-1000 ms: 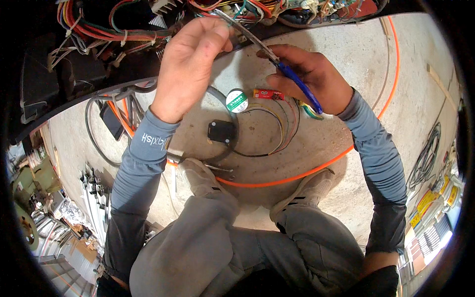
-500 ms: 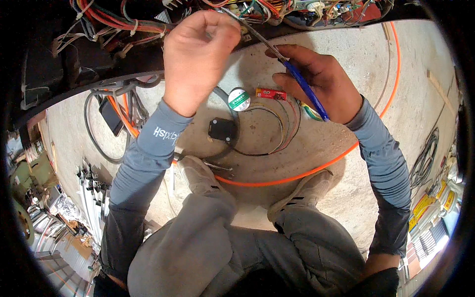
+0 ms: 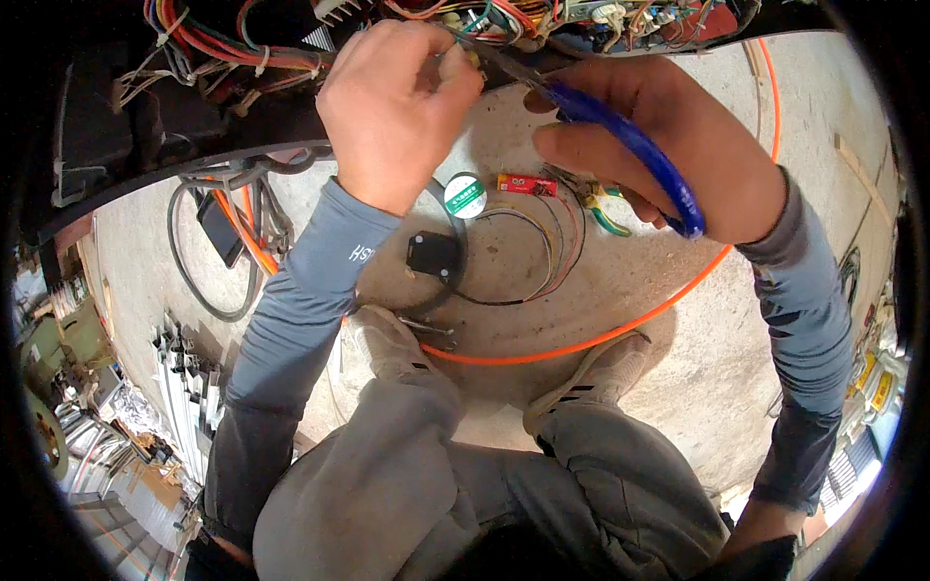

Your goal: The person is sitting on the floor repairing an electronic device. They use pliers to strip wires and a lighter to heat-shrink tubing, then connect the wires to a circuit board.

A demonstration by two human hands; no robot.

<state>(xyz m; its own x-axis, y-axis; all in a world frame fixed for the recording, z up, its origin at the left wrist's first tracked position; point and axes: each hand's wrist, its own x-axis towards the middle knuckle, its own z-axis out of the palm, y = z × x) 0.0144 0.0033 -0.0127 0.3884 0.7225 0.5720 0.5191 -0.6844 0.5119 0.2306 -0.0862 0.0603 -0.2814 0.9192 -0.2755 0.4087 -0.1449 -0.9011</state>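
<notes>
My left hand is closed in a pinch at the edge of the open machine, in front of its bundled wires. Something small and yellowish shows at its fingertips, too small to name. My right hand grips a pair of blue-handled pliers. Their dark metal jaws point up and left to the pinched fingertips of my left hand. Whether the jaws touch anything there is hidden. Below the right hand, green-and-yellow-handled pliers lie on the floor.
On the concrete floor lie a green-and-white round disc, a red package and a black box near thin wires. An orange hose curves around them. Black cable coils sit left; metal strips lie lower left.
My right hand has moved up and right and turned the pliers, so their handle now shows as a curve. My left hand has shifted slightly, still pinched. The green-and-yellow pliers show more fully.
</notes>
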